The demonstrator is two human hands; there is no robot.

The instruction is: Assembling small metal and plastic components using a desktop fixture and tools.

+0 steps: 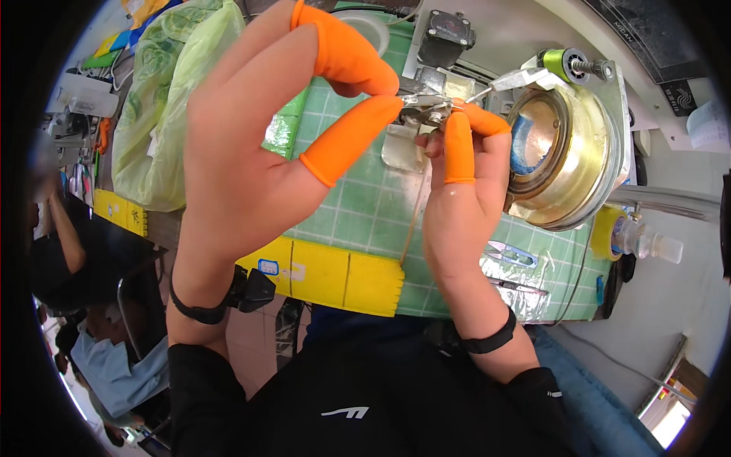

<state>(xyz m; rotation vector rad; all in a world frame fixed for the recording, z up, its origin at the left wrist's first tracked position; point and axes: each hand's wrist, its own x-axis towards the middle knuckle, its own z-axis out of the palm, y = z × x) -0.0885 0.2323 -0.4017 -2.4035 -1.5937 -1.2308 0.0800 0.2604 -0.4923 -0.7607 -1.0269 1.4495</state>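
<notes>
My left hand [251,145] comes in from the left, orange finger cots on its thumb and index finger. These two fingertips pinch the left end of a small silver metal piece [425,100]. Facing it, my right hand [466,206] also wears orange finger cots, and its thumb and index finger are pressed together at the right end of the piece. Whatever is between the right fingertips is too small and covered to name. Just beneath the fingertips is a shiny metal fixture [403,148]. A large brass-coloured round drum [582,156] stands right of my right hand.
A green gridded mat [358,221] covers the bench, with yellow strips [320,270] along its near edge. Tweezers [521,287] and blue-handled snips [512,254] lie at right. A pale green plastic bag [164,114] stands left. A black motor-like box [445,38] sits behind. Another person's arm [67,228] shows far left.
</notes>
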